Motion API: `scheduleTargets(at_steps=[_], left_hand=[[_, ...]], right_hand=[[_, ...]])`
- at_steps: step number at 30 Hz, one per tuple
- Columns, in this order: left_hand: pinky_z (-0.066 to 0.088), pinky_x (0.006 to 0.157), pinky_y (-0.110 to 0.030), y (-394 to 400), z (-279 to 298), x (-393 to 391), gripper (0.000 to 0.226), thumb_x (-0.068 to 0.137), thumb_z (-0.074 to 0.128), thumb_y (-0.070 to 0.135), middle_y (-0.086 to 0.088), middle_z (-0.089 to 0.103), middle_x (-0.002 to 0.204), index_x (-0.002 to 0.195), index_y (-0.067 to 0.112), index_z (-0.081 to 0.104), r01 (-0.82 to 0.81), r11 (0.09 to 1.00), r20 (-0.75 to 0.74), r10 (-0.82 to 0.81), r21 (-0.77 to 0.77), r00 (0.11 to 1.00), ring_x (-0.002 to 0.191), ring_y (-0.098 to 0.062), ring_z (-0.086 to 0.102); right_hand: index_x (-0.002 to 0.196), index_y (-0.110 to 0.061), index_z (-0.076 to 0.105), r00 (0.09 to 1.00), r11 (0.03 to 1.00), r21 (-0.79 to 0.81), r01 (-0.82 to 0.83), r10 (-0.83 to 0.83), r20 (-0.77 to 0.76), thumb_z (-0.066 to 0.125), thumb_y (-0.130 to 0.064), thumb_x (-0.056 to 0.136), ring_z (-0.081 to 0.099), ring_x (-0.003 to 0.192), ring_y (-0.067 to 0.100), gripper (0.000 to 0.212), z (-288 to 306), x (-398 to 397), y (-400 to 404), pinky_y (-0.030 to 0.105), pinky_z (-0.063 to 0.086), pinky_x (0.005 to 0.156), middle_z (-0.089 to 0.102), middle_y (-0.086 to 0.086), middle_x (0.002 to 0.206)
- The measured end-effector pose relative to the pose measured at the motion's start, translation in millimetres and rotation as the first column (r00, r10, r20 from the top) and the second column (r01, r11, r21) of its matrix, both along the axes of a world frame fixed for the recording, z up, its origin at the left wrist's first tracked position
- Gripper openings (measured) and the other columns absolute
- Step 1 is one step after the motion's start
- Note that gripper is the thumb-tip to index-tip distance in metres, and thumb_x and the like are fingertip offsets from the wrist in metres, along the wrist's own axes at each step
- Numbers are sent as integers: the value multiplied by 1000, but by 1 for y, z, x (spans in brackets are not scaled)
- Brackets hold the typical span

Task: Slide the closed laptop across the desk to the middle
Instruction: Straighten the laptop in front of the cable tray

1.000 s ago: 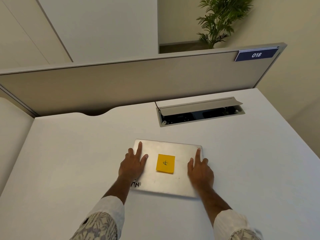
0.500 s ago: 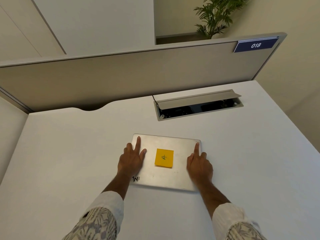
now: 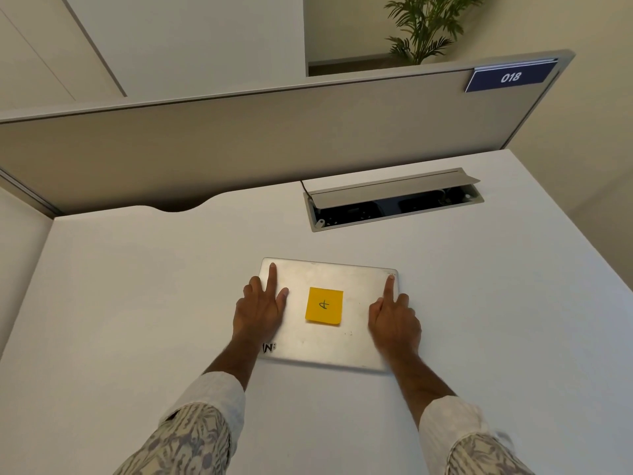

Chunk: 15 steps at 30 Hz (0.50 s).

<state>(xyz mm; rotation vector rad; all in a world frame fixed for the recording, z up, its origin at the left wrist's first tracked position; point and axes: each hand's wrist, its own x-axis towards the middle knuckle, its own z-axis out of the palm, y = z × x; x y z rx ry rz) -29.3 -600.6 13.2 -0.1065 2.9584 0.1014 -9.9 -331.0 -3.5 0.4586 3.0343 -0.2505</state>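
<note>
The closed silver laptop (image 3: 329, 313) lies flat on the white desk (image 3: 137, 303), roughly midway between the desk's left and right edges and a little nearer the person than the far side. A yellow sticky note (image 3: 324, 306) with a pen mark sits on the middle of its lid. The left hand (image 3: 260, 311) rests palm down on the lid's left side, fingers spread and loose, its forefinger stretched out toward the far left corner; it grips nothing, only presses flat. The right hand (image 3: 394, 323) lies on the lid's right side in the same flat, ungripping way, forefinger reaching almost to the far right corner, the other fingers curled near the right edge. Both sleeves are white at the cuff with a patterned cloth over them. Bare desk runs wide to the left of the laptop and wide to the right, and there is open surface between its near edge and the person. Beyond its far edge a strip of bare desk separates it from the cable hatch (image 3: 394, 204), whose grey flap stands tilted open over a dark recess. Behind that rises the grey partition (image 3: 239, 142), carrying a blue plate (image 3: 510, 77) marked 018, with a notch cut in the desk's far edge toward the left.
</note>
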Motion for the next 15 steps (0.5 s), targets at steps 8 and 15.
scheduleTargets(at_steps=[8, 15], left_hand=[[50, 73, -38, -1, -5, 1, 70, 102, 16, 56, -13, 46, 127, 160, 19, 4, 19, 994, -42, -24, -106, 999, 100, -26, 51], [47, 95, -47, -4, -9, 4, 71, 100, 11, 61, -11, -7, 169, 160, 26, 1, 58, 990, -86, -70, -129, 994, 139, -36, 35]], right_hand=[[156, -22, 14, 1000, 1000, -15, 0, 0, 1, 31, -43, 99, 49, 66, 20, 63, 0, 3, 0, 31, 42, 53, 52, 11, 103], [154, -15, 17, 997, 996, 52, -73, 72, 35, 34, -46, 99, 57, 101, 31, 66, 12, -2, 2, 41, 58, 66, 33, 15, 146]])
